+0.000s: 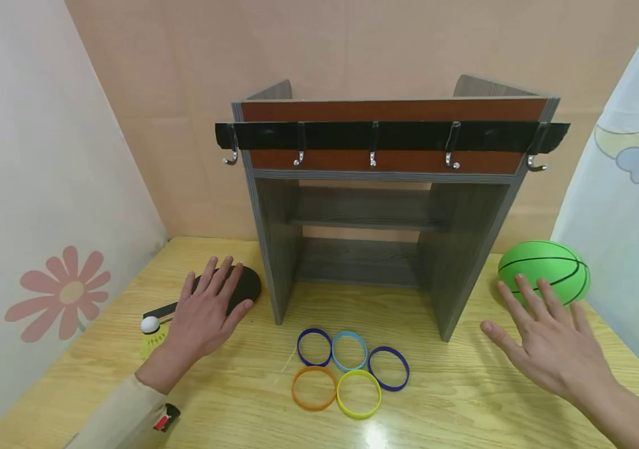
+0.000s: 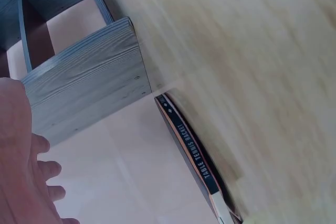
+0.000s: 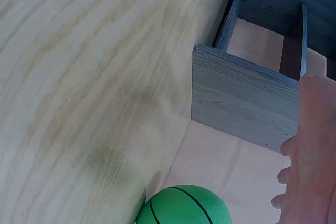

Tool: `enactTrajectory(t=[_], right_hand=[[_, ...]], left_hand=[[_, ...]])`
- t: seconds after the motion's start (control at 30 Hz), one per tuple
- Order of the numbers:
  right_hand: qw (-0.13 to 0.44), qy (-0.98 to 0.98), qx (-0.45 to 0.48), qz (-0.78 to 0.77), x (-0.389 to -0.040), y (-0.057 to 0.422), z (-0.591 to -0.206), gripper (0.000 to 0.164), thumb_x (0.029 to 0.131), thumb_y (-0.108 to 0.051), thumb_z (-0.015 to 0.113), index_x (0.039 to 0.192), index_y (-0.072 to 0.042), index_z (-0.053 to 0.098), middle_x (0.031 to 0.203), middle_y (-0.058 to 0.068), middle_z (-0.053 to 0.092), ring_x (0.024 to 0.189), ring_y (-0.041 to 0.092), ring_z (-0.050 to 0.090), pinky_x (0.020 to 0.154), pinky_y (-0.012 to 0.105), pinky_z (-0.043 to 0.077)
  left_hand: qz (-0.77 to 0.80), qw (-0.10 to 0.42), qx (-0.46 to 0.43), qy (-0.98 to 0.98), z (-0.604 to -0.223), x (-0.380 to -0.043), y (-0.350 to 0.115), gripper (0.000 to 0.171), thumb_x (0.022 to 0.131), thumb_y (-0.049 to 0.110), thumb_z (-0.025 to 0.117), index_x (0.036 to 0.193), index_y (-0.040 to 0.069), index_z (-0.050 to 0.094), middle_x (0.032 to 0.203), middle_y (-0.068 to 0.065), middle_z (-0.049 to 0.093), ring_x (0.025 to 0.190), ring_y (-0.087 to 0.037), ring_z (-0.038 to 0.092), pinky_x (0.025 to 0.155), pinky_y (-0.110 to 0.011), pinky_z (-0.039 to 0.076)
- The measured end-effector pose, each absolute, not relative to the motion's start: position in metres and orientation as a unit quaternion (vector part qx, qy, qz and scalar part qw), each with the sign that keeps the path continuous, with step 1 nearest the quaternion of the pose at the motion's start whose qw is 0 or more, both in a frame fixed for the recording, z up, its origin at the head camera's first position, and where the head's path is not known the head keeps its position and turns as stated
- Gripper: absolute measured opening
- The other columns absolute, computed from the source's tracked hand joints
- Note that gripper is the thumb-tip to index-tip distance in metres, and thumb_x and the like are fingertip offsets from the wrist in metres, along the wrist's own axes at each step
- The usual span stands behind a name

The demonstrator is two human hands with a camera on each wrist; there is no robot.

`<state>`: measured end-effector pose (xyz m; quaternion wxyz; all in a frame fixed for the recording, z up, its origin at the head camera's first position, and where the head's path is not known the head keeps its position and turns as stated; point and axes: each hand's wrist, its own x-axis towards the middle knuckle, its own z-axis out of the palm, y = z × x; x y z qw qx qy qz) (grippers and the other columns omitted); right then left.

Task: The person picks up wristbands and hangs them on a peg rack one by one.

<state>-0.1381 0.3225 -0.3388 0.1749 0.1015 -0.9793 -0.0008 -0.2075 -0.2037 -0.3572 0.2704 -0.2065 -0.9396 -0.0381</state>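
Note:
My left hand hovers palm down with fingers spread, overlapping a black table tennis racket in the head view. Beside its wrist lies a shuttlecock with a white tip and yellow skirt. On the right, my other hand is also spread, in front of a green ball with black lines. Neither hand holds anything. Between them on the table lie several wristbands: an orange one, a yellow one, a light blue one, and two dark blue ones, left and right.
A grey wooden shelf unit stands at the back middle. Across its brown front runs a black strip with several silver hooks. Printed cloth borders the left side, and a plain backdrop hangs behind.

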Motion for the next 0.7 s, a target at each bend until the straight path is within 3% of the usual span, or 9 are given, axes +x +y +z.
enactTrajectory(t=[0.2, 0.3, 0.4, 0.47, 0.6, 0.7], right_hand=[[0.186, -0.974, 0.126, 0.006, -0.129, 0.311, -0.344, 0.074, 0.095, -0.051, 0.049, 0.151, -0.010, 0.022, 0.155, 0.020, 0.011, 0.140, 0.035, -0.005, 0.106, 0.058, -0.012], [0.206, -0.968, 0.143, 0.017, -0.123, 0.297, -0.347, 0.071, 0.092, -0.050, 0.054, 0.146, -0.007, 0.035, 0.151, 0.021, 0.023, 0.137, 0.042, 0.015, 0.106, 0.063, 0.010], [0.240, -0.955, 0.172, 0.032, -0.121, 0.282, -0.352, 0.061, 0.087, -0.048, 0.063, 0.129, -0.004, 0.055, 0.131, 0.021, 0.047, 0.117, 0.041, 0.044, 0.089, 0.059, 0.039], [0.263, -0.942, 0.204, 0.041, -0.123, 0.272, -0.356, 0.050, 0.081, -0.042, 0.070, 0.113, -0.004, 0.063, 0.111, 0.014, 0.058, 0.099, 0.034, 0.055, 0.075, 0.050, 0.049], [0.268, -0.923, 0.267, 0.071, -0.131, 0.257, -0.367, 0.026, 0.072, -0.025, 0.079, 0.091, -0.011, 0.067, 0.087, -0.004, 0.060, 0.073, 0.011, 0.058, 0.053, 0.030, 0.050], [0.239, -0.918, 0.294, 0.119, -0.138, 0.247, -0.375, 0.019, 0.071, -0.016, 0.079, 0.084, -0.016, 0.066, 0.079, -0.013, 0.056, 0.064, 0.001, 0.051, 0.047, 0.022, 0.044]], left_hand=[[-0.054, 0.272, -0.216, -0.936, -0.355, -0.208, -0.198, 0.067, 0.097, 0.053, 0.039, 0.145, 0.006, 0.038, 0.150, -0.014, 0.031, 0.139, -0.033, 0.019, 0.106, -0.059, 0.019], [-0.110, 0.276, -0.232, -0.926, -0.353, -0.209, -0.193, 0.064, 0.098, 0.047, 0.044, 0.144, 0.003, 0.038, 0.147, -0.017, 0.035, 0.136, -0.036, 0.026, 0.105, -0.056, 0.024], [-0.204, 0.284, -0.254, -0.902, -0.350, -0.211, -0.186, 0.058, 0.098, 0.037, 0.050, 0.142, 0.001, 0.040, 0.140, -0.018, 0.042, 0.128, -0.037, 0.038, 0.100, -0.053, 0.033], [-0.265, 0.298, -0.272, -0.876, -0.347, -0.212, -0.182, 0.052, 0.098, 0.030, 0.053, 0.140, 0.000, 0.043, 0.132, -0.017, 0.049, 0.119, -0.034, 0.047, 0.094, -0.051, 0.041], [-0.348, 0.350, -0.314, -0.811, -0.341, -0.220, -0.172, 0.039, 0.093, 0.010, 0.061, 0.129, -0.004, 0.053, 0.112, -0.014, 0.059, 0.096, -0.027, 0.061, 0.080, -0.041, 0.052], [-0.393, 0.386, -0.330, -0.766, -0.336, -0.225, -0.164, 0.036, 0.085, -0.007, 0.064, 0.120, -0.008, 0.057, 0.101, -0.016, 0.062, 0.085, -0.025, 0.065, 0.074, -0.029, 0.055]])
